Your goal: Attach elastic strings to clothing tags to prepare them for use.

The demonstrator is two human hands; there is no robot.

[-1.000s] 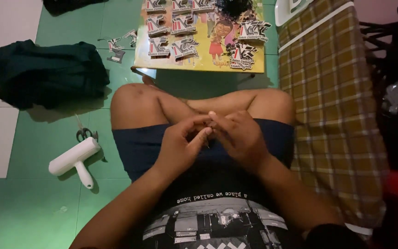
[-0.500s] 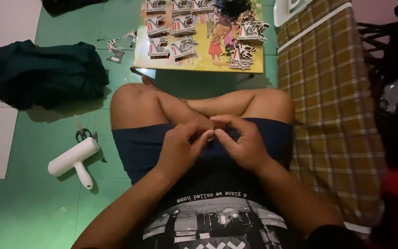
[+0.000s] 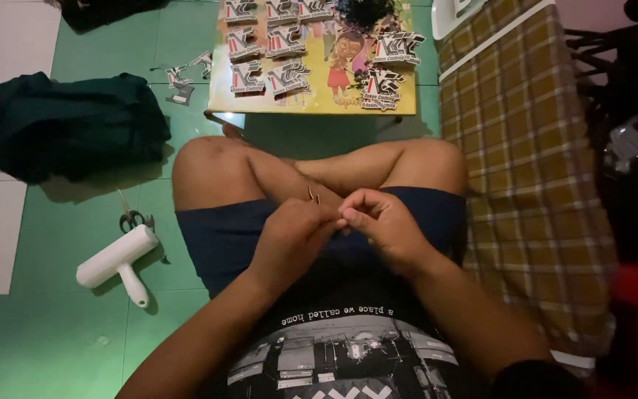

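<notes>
The left hand (image 3: 289, 236) and right hand (image 3: 378, 225), pressed together over the lap, pinch a thin metal pin (image 3: 312, 194) that could slip from such a fingertip grip or prick a finger, while black-white-red cut-out labels (image 3: 267, 41) lie in rows on the far yellow board (image 3: 319, 100).

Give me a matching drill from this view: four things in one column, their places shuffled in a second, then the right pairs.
Things:
1. white roller
2. dark green cloth
3. yellow board
4. plaid cloth

Places:
A. beyond the knees, covered with cut-out stickers
B. on the green floor by the scissors, off the person's left thigh
C. along the person's right side
D. heaped on the floor, far left

Pairs: 1-B, 2-D, 3-A, 4-C
</notes>
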